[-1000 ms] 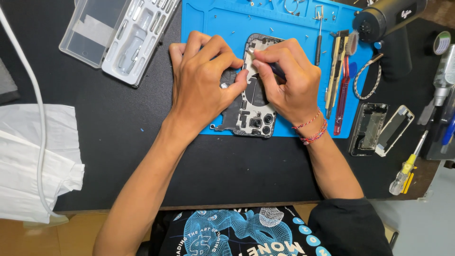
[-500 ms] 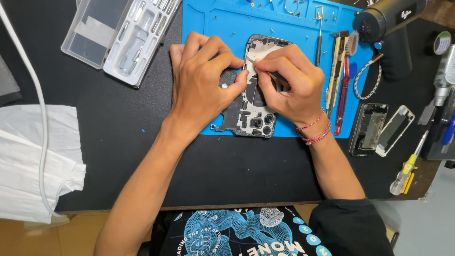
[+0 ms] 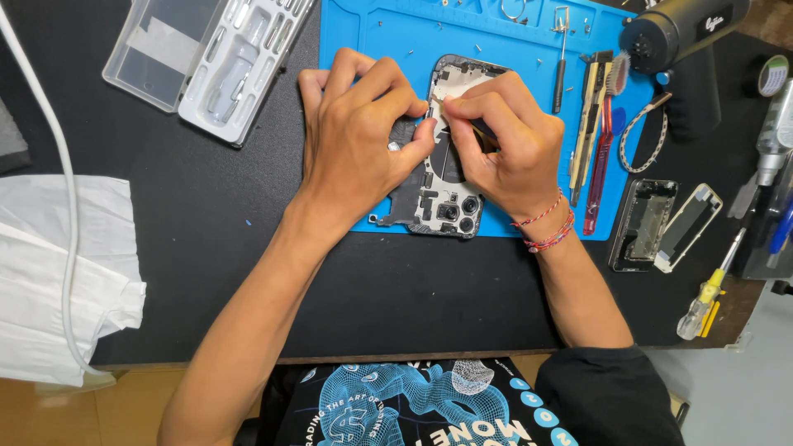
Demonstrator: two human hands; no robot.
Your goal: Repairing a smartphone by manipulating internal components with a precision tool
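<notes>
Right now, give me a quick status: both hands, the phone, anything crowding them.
Left hand pressed on opened phone. Right hand pinching thin tool at its upper half. Phone flat on blue mat. Hand tools beside right hand, apart.

My 2 hands, left hand (image 3: 359,140) and right hand (image 3: 504,149), cover most of the opened phone (image 3: 442,198); I can't tell what the right fingertips pinch. The heat gun (image 3: 681,33) and white cable (image 3: 49,165) run off frame
</notes>
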